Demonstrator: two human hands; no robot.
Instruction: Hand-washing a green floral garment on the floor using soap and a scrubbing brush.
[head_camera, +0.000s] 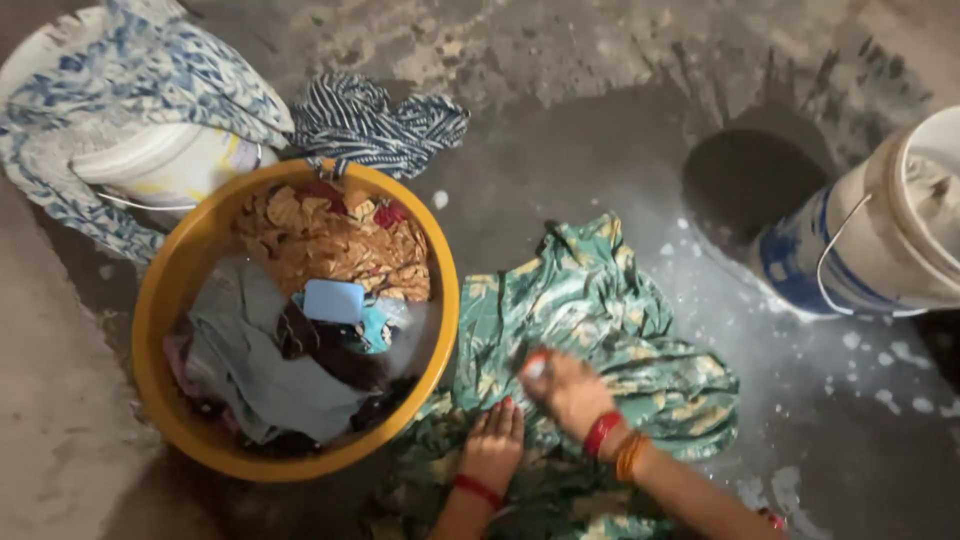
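left hand flat on green cloth, fingers together — right hand blurred, fingers unclear, on cloth beside yellow tub.

The light here is dim and warm, falling mostly on the middle of the wet floor, while the corners sink into brown gloom. A deep round shadow lies beside the white and blue bucket, whose rim glares pale at the right edge. The right hand is smeared with motion blur, its fingers indistinct. The yellow tub glows softly. Everything looks slightly soft and grainy, with edges bending outward.
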